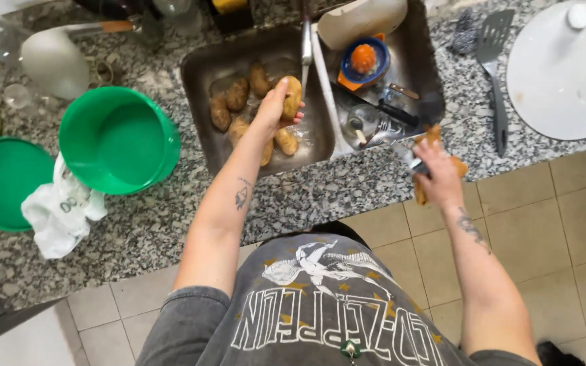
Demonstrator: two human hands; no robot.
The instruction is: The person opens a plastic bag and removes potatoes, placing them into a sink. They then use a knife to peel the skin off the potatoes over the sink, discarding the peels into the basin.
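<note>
My left hand [274, 107] reaches into the left basin of a steel sink [198, 74] and grips a brown potato [292, 97], lifted a little above the others. Several more potatoes [237, 95] lie on the basin floor beneath it. My right hand [437, 175] hovers over the front edge of the granite counter [347, 193], shut on a metal tool with a handle, a peeler or small knife [407, 154]. Strips of potato peel [420, 193] hang about that hand.
The right basin holds a blue bowl [366, 59] with something orange, a glass and cutlery. A green bucket [118, 139], its green lid [0, 183] and a white plastic bag [59, 213] sit at left. A grey spatula [493, 61] and white round board [564, 74] lie right.
</note>
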